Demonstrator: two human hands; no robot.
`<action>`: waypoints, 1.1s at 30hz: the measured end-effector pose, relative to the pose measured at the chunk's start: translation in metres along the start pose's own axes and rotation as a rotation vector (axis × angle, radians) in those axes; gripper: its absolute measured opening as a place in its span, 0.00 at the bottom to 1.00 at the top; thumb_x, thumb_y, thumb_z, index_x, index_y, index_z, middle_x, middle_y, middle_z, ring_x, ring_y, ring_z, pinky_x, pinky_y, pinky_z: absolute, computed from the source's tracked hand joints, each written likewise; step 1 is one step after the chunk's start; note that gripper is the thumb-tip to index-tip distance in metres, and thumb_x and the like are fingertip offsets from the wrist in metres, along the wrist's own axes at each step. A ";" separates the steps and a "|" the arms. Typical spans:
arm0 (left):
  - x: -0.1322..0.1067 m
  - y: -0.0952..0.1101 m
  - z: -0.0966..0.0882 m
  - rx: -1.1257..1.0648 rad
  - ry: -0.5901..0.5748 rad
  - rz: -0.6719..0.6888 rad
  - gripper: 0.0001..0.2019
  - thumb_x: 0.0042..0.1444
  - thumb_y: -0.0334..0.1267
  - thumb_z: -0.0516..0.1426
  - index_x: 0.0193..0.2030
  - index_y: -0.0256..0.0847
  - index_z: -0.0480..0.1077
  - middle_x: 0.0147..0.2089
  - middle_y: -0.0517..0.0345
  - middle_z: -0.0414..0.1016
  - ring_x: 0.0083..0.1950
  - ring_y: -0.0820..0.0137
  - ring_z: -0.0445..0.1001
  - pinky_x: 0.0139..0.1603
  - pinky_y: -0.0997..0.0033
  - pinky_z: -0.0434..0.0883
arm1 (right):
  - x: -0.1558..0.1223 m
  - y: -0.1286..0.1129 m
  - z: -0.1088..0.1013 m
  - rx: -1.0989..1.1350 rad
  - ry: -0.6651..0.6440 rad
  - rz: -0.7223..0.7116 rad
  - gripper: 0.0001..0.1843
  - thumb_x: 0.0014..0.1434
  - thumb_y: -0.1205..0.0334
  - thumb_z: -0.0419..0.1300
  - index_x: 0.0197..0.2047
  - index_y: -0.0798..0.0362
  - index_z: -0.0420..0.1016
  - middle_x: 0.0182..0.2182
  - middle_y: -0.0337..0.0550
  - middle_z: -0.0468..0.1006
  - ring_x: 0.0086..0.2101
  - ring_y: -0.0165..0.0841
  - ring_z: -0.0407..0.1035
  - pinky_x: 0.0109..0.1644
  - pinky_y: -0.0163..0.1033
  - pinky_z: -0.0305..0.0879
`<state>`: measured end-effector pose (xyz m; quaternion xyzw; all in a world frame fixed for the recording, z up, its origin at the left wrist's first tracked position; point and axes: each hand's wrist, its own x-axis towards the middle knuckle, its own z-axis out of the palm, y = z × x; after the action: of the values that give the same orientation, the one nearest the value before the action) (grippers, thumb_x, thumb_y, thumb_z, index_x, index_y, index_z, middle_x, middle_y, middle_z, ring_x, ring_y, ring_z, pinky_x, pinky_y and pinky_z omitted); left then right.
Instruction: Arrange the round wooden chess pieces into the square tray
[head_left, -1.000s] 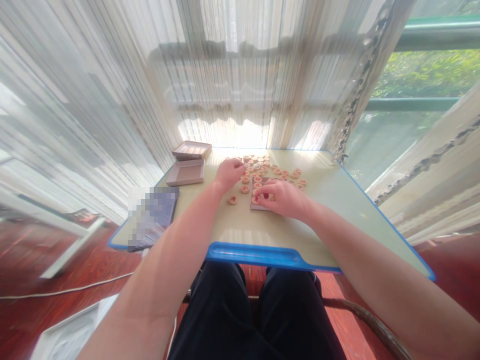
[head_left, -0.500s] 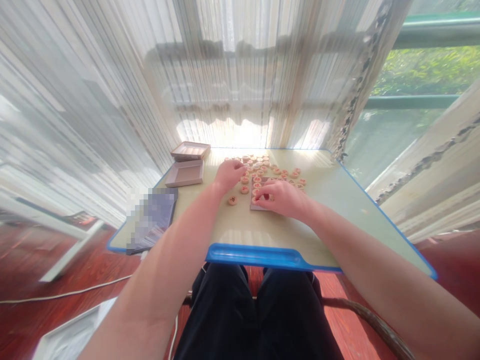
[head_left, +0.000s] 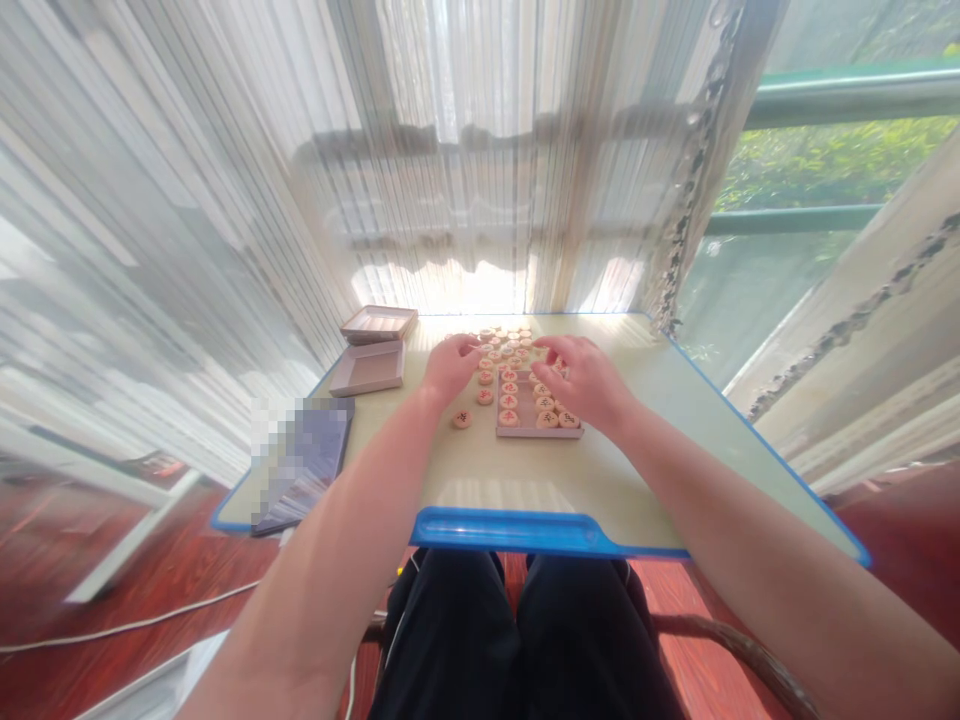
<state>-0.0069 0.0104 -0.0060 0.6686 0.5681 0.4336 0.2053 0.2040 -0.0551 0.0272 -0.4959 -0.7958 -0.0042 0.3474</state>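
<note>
Round wooden xiangqi pieces with red or black characters are spread over the table. A shallow tray holds a column of red-marked pieces on its left and black-marked pieces on its right, with a gap between. My right hand hovers over the tray's right rear part, thumb and fingers apart, holding nothing I can see. Beside the loose pieces behind the tray, my left hand reaches in with thumb and forefinger slightly apart. One black-marked piece lies alone left of the tray.
Two shallow box parts, one pale-lined and one plain, sit at the table's back left. A dark flat object, partly pixelated, lies on the left edge. A blue trough runs along the front edge; curtains hang behind.
My right hand has let go of the red-marked piece at the tray's front left and moved back and to the right, uncovering the columns. The left hand stays near the loose pieces. The view has tilted slightly.
</note>
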 end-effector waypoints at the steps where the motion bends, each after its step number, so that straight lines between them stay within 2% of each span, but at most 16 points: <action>1: 0.001 -0.002 0.001 0.021 0.014 0.013 0.18 0.50 0.43 0.55 0.47 0.40 0.71 0.40 0.54 0.76 0.40 0.68 0.72 0.42 0.70 0.67 | 0.002 0.005 0.000 -0.041 0.036 0.042 0.19 0.59 0.54 0.52 0.50 0.54 0.72 0.38 0.47 0.76 0.42 0.39 0.67 0.48 0.42 0.60; 3: 0.002 -0.005 0.003 0.074 0.025 0.051 0.23 0.52 0.42 0.54 0.56 0.42 0.65 0.49 0.51 0.74 0.50 0.66 0.71 0.51 0.67 0.65 | 0.005 0.018 0.001 -0.136 0.068 0.153 0.20 0.60 0.54 0.49 0.50 0.54 0.72 0.45 0.51 0.74 0.47 0.43 0.64 0.51 0.46 0.59; 6: 0.002 -0.006 0.005 0.106 -0.043 0.048 0.22 0.55 0.43 0.52 0.56 0.40 0.66 0.58 0.48 0.69 0.60 0.63 0.64 0.61 0.65 0.58 | 0.007 0.041 0.009 -0.262 -0.025 0.309 0.22 0.62 0.54 0.46 0.49 0.56 0.73 0.52 0.56 0.70 0.52 0.48 0.61 0.53 0.52 0.57; 9: 0.000 -0.003 0.005 0.111 -0.122 -0.006 0.20 0.56 0.43 0.50 0.54 0.40 0.68 0.58 0.49 0.69 0.61 0.62 0.64 0.60 0.65 0.59 | 0.008 0.061 0.019 -0.328 -0.240 0.223 0.19 0.62 0.62 0.46 0.47 0.57 0.75 0.48 0.58 0.73 0.51 0.45 0.63 0.54 0.51 0.56; 11: -0.001 0.000 0.003 0.150 -0.121 -0.003 0.20 0.56 0.43 0.50 0.53 0.40 0.69 0.57 0.50 0.70 0.59 0.62 0.66 0.59 0.65 0.61 | 0.009 0.068 0.023 -0.315 -0.277 0.217 0.19 0.62 0.63 0.45 0.46 0.58 0.75 0.46 0.57 0.75 0.50 0.43 0.64 0.54 0.49 0.56; 12: -0.002 0.001 0.003 0.174 -0.117 0.005 0.19 0.56 0.43 0.51 0.52 0.40 0.70 0.56 0.50 0.71 0.58 0.62 0.67 0.58 0.65 0.62 | 0.009 0.067 0.023 -0.292 -0.242 0.248 0.19 0.62 0.62 0.46 0.47 0.58 0.75 0.46 0.56 0.75 0.50 0.42 0.64 0.54 0.48 0.56; 14: -0.003 0.002 0.002 0.214 -0.114 0.020 0.18 0.55 0.43 0.51 0.50 0.40 0.71 0.54 0.52 0.72 0.55 0.62 0.69 0.57 0.65 0.63 | 0.010 0.061 0.021 -0.227 -0.123 0.283 0.19 0.61 0.57 0.49 0.47 0.57 0.75 0.47 0.54 0.74 0.50 0.42 0.63 0.55 0.47 0.56; 15: -0.003 0.002 0.002 0.229 -0.118 0.026 0.18 0.55 0.43 0.51 0.49 0.41 0.72 0.53 0.53 0.73 0.55 0.63 0.69 0.57 0.66 0.64 | 0.009 0.054 0.020 -0.184 -0.069 0.256 0.19 0.59 0.56 0.52 0.46 0.56 0.75 0.47 0.53 0.74 0.49 0.42 0.63 0.55 0.47 0.57; 17: -0.002 0.001 0.004 0.251 -0.128 0.034 0.17 0.54 0.42 0.51 0.47 0.41 0.72 0.52 0.54 0.73 0.54 0.64 0.70 0.56 0.67 0.65 | 0.006 0.036 0.015 -0.082 -0.033 0.099 0.14 0.56 0.56 0.55 0.41 0.52 0.78 0.44 0.48 0.75 0.48 0.41 0.64 0.54 0.45 0.58; 20: -0.001 -0.002 0.006 0.274 -0.131 0.058 0.16 0.54 0.42 0.52 0.46 0.41 0.73 0.51 0.54 0.74 0.52 0.64 0.70 0.55 0.67 0.66 | -0.003 0.006 0.011 0.055 -0.117 -0.213 0.11 0.56 0.57 0.57 0.38 0.50 0.79 0.39 0.44 0.76 0.42 0.37 0.66 0.49 0.41 0.61; 23: 0.000 -0.005 0.007 0.284 -0.122 0.075 0.16 0.54 0.42 0.51 0.46 0.41 0.72 0.50 0.54 0.74 0.51 0.64 0.71 0.54 0.67 0.66 | -0.012 -0.015 0.011 0.020 -0.179 -0.361 0.09 0.56 0.58 0.58 0.36 0.49 0.80 0.35 0.43 0.76 0.38 0.35 0.65 0.45 0.39 0.61; 26: 0.001 -0.007 0.007 0.302 -0.120 0.080 0.16 0.54 0.42 0.51 0.46 0.41 0.72 0.50 0.54 0.74 0.51 0.64 0.71 0.54 0.66 0.67 | -0.016 -0.022 0.012 -0.033 -0.238 -0.392 0.09 0.56 0.58 0.58 0.34 0.49 0.80 0.33 0.43 0.75 0.37 0.34 0.65 0.43 0.38 0.61; 33: 0.002 -0.007 0.007 0.353 -0.136 0.117 0.16 0.54 0.43 0.52 0.45 0.40 0.73 0.48 0.53 0.75 0.50 0.64 0.71 0.53 0.67 0.67 | -0.015 -0.018 0.013 -0.012 -0.295 -0.367 0.09 0.56 0.56 0.59 0.33 0.49 0.78 0.33 0.42 0.75 0.37 0.33 0.66 0.43 0.36 0.61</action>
<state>-0.0048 0.0153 -0.0143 0.7538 0.5804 0.2924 0.0972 0.1861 -0.0716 0.0150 -0.3401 -0.9149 0.0003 0.2176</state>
